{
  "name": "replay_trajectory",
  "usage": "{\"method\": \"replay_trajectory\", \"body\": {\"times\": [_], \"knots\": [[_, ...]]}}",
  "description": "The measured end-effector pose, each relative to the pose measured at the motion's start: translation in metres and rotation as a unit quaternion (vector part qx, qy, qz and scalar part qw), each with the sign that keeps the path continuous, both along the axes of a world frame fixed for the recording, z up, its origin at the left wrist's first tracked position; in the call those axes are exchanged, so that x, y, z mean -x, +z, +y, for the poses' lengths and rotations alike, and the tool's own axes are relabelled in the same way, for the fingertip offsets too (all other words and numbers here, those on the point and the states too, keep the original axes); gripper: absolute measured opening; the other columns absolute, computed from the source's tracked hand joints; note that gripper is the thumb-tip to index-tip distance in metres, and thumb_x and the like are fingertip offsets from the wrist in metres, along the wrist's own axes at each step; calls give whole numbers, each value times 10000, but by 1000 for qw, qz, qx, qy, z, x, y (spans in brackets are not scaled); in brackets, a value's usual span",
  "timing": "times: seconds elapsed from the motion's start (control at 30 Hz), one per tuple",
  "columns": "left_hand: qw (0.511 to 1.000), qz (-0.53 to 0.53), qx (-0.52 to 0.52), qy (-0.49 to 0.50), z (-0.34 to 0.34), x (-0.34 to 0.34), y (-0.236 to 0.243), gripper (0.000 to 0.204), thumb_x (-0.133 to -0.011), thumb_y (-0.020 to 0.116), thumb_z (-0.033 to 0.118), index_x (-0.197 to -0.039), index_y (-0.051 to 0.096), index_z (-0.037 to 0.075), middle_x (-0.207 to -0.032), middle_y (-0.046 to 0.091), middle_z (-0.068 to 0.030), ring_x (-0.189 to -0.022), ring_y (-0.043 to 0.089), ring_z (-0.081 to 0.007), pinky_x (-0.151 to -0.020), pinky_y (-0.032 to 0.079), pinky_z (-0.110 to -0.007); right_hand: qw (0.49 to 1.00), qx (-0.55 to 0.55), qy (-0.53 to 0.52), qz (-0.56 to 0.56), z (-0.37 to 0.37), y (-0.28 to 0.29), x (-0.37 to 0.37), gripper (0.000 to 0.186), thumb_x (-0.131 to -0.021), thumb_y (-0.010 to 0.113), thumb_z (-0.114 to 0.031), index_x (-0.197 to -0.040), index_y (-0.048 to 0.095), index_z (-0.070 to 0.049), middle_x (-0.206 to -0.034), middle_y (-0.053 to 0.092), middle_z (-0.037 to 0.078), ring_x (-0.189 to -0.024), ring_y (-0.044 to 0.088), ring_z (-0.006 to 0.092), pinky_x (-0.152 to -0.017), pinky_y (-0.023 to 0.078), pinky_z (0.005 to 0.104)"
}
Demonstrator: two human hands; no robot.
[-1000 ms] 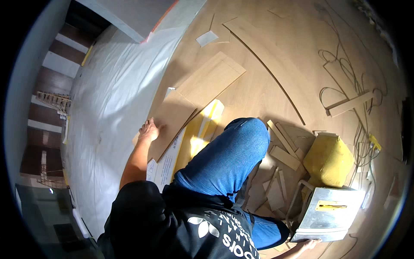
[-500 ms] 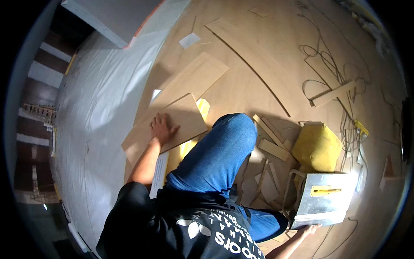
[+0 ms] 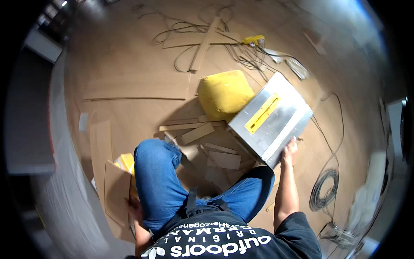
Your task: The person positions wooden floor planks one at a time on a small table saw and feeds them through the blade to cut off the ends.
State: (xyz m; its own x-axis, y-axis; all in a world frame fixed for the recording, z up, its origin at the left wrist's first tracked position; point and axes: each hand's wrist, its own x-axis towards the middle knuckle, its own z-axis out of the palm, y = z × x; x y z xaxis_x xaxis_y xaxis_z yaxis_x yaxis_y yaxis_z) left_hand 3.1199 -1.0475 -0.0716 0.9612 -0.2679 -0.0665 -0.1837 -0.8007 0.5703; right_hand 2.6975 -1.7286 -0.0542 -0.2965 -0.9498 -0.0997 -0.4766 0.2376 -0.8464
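Beside the left thigh, a wood-look floor plank [image 3: 117, 189] is lying with its long axis running away from the body, its far end pointing slightly left. The left hand [image 3: 135, 208] is sitting nearer, at the plank's right edge; being dim and partly hidden, it is not showing whether it is gripping. Ahead-right, well apart from the plank, a metal table saw [image 3: 280, 123] is pointing its yellow slotted insert [image 3: 262, 114] diagonally forward-right, the right hand [image 3: 291, 150] grasping its near right edge.
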Motion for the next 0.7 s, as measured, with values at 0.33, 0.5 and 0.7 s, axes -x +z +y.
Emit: {"method": "replay_trajectory", "body": {"times": [0.33,0.5,0.7], "knots": [[634,358,683,63,-255,-75,191,245,-990,585,232,-1101,644,21,-1021,709,-84,-853,675,-162,-773,583,-254,998,2,-49,48,16,-18,-17,621,-990,489,-533,-811,595,52,-682,583,73,-652,520,171,-620,452,371],[595,534,597,-66,-465,-83,196,177,-963,627,217,-1058,675,75,-1054,713,-76,-895,695,-195,-839,594,-339,995,28,-64,73,16,-4,-20,603,-990,495,-512,-761,556,42,-632,536,153,-619,507,238,-622,441,415],[555,670,476,-131,-700,-19,135,119,-925,679,145,-1000,636,63,-1002,673,-59,-944,655,-199,-853,588,-343,994,15,-82,74,18,13,-33,596,-978,506,-508,-787,577,51,-719,603,244,-675,580,388,-671,463,470]]}}
